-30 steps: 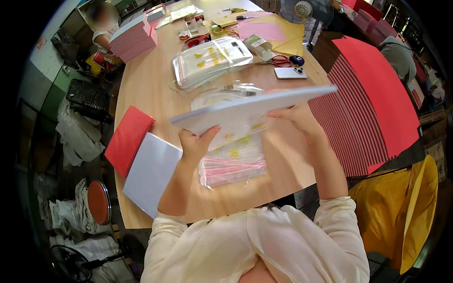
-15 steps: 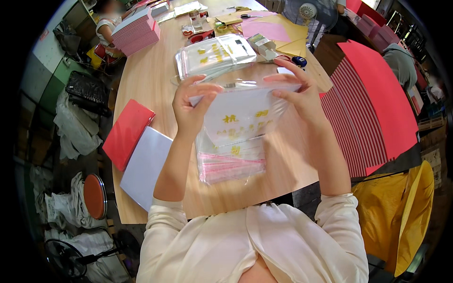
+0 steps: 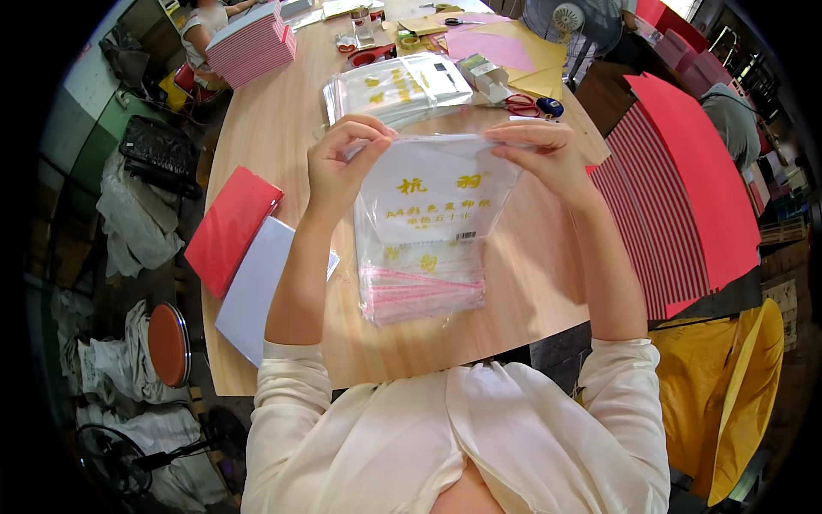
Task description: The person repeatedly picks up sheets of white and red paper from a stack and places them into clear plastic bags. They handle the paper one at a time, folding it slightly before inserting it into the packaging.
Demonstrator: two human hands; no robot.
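A clear plastic bag (image 3: 437,193) with yellow print is stretched between my two hands, and something pale shows through it. My left hand (image 3: 349,158) pinches its far left corner between thumb and fingers. At the far right corner my right hand (image 3: 541,152) grips it the same way. The bag's near part lies over a pile of similar clear bags (image 3: 419,295) with pink strips. To the left, a pale lilac stack of paper (image 3: 257,295) lies beside a red packet (image 3: 231,227), partly behind my left forearm.
Beyond my hands lies a thick pile of clear printed bags (image 3: 398,88), with a small box (image 3: 484,75), red-handled scissors (image 3: 522,104) and a tape measure (image 3: 550,108) nearby. A tall red-and-white paper stack (image 3: 659,206) stands right. A person (image 3: 199,38) sits far left.
The bag was tilted and creased, and now it is spread flatter with its print facing up. My hands have closed more on its far edge, the right hand's raised fingers having come down.
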